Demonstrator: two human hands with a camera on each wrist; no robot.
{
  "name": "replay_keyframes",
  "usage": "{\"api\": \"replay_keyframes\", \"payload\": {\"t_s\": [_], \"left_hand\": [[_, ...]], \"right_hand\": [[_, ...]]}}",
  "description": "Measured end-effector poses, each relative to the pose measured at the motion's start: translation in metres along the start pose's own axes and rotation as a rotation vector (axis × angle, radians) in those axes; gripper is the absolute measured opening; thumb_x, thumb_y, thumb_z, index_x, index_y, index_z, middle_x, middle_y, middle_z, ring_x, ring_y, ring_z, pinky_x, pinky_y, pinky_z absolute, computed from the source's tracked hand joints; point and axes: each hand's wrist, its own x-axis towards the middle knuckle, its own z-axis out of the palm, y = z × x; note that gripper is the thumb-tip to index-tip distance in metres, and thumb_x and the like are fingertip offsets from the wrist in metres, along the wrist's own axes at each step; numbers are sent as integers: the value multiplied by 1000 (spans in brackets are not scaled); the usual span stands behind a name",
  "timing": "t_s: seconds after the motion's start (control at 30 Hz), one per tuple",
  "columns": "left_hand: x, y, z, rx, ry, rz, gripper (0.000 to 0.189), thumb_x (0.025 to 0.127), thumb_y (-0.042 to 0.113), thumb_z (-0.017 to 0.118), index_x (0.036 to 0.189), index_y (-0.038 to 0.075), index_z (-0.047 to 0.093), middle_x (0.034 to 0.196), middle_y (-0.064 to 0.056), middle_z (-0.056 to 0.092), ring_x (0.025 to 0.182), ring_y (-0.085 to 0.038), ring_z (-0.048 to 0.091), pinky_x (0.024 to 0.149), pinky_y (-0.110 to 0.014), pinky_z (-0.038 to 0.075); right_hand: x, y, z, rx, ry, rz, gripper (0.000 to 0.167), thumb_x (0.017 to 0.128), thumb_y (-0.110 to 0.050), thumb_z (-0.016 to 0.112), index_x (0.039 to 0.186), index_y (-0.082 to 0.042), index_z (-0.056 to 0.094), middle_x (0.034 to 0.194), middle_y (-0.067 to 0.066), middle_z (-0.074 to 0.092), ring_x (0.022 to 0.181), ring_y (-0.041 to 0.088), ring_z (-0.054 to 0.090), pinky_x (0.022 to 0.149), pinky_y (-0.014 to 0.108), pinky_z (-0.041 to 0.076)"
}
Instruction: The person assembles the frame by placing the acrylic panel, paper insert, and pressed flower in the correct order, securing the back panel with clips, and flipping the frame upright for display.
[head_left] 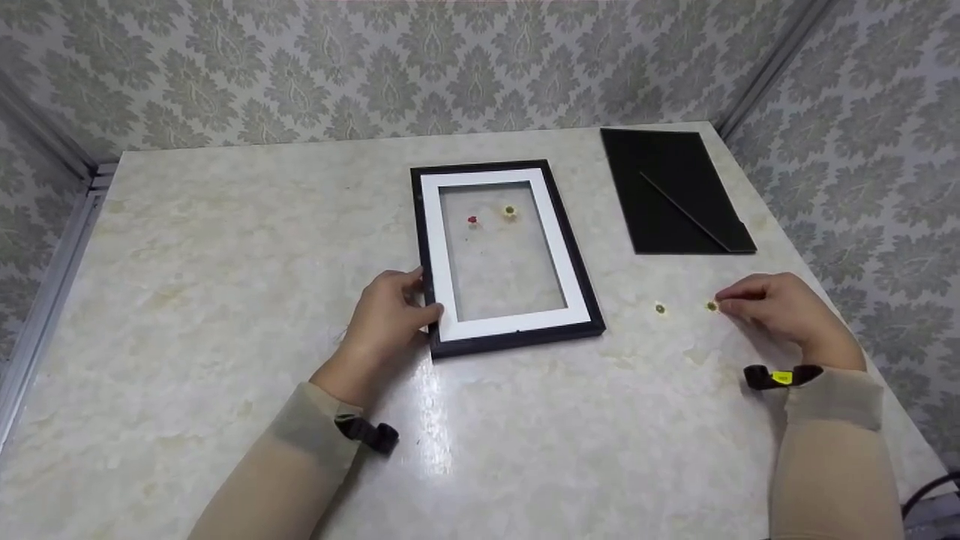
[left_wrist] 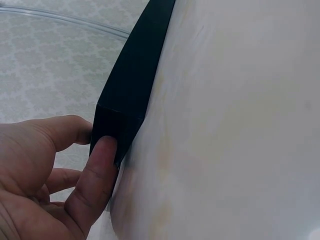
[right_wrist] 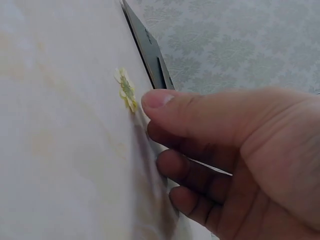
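Note:
A black picture frame [head_left: 576,255] with a white mat lies on the table, and my left hand [head_left: 390,307] grips its lower left side. In the left wrist view, that hand's thumb and fingers [left_wrist: 100,165] are at the frame's dark corner [left_wrist: 120,120]. Inside the opening are a small red flower [head_left: 472,220] and a pale daisy-like flower [head_left: 510,211]. My right hand [head_left: 780,311] has its loosely bent fingertips right at another small pale flower [head_left: 711,306]. The right wrist view shows a narrow gap between the thumb and the yellowish-white flower [right_wrist: 127,91].
One more pale flower [head_left: 660,308] lies between the frame and my right hand. At the back right is a black backing board [head_left: 675,202] with a slanting stand leg. Patterned walls [head_left: 480,67] border the table's back and right side.

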Motion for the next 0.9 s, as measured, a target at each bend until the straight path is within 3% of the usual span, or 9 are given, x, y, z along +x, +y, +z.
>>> {"api": "replay_keyframes", "payload": {"t_s": [0.17,0.33,0.63,0.9], "left_hand": [[0,-1,0,14,14,9,70,96,12,80,161,-4,57,135,-25,66,115,-30,67,92,-35,63],[0,-2,1,24,21,12,70,95,12,81,159,-5,58,134,-25,67,114,-29,66,98,-38,60],[0,-2,0,26,16,6,72,95,13,81,161,-5,57,132,-23,66,110,-27,64,96,-37,59],[1,-1,0,49,12,8,73,96,14,82,161,-5,55,133,-23,68,106,-27,64,93,-36,58]], "right_hand": [[2,-3,4,-49,35,2,33,107,-34,81,131,-11,86,130,11,83,93,-8,65,79,14,55],[4,-6,6,-100,57,-16,29,107,-29,80,127,-8,87,130,20,82,87,-1,63,73,19,54],[5,-14,8,-171,-17,-37,26,115,-27,69,118,-5,81,117,15,79,93,18,63,81,28,53],[2,-13,9,-170,-28,-49,28,118,-31,62,118,-8,78,108,9,76,89,17,61,83,29,51]]}}
